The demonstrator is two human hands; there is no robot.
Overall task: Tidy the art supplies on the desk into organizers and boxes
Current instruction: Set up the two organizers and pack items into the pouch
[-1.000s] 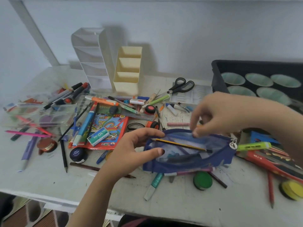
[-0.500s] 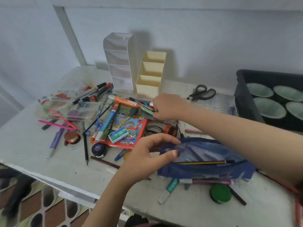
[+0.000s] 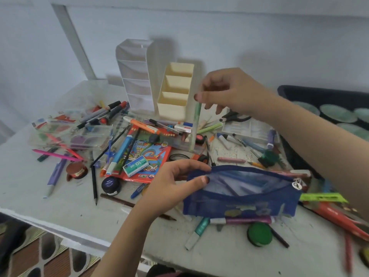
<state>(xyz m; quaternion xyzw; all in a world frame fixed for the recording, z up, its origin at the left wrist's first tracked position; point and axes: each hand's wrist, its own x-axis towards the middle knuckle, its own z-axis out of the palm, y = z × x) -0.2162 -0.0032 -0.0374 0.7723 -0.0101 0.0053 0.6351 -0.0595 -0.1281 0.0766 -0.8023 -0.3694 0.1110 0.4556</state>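
A blue mesh pencil case [image 3: 239, 196] lies unzipped near the desk's front. My left hand [image 3: 171, 184] pinches its left end and holds the mouth apart. Above the clutter, my right hand [image 3: 225, 90] grips the top of a pale green marker [image 3: 196, 120] that hangs almost upright, lifted off the desk. Behind it stand a cream stepped organizer [image 3: 175, 92] and a taller white one [image 3: 135, 76]. Pens, pencils and markers lie scattered over the white desk [image 3: 30, 196].
A colouring-pencil box [image 3: 147, 156] with a staples box [image 3: 135, 165] on it sits at centre. Clear plastic cases [image 3: 79, 136] lie left. Scissors [image 3: 233, 116] and a dark tray [image 3: 329, 108] of green bowls are right. Paint pots [image 3: 259, 233] lie near the front edge.
My right hand rose from the pile in front of the cream organizer with the green marker in it. My left hand stayed on the case.
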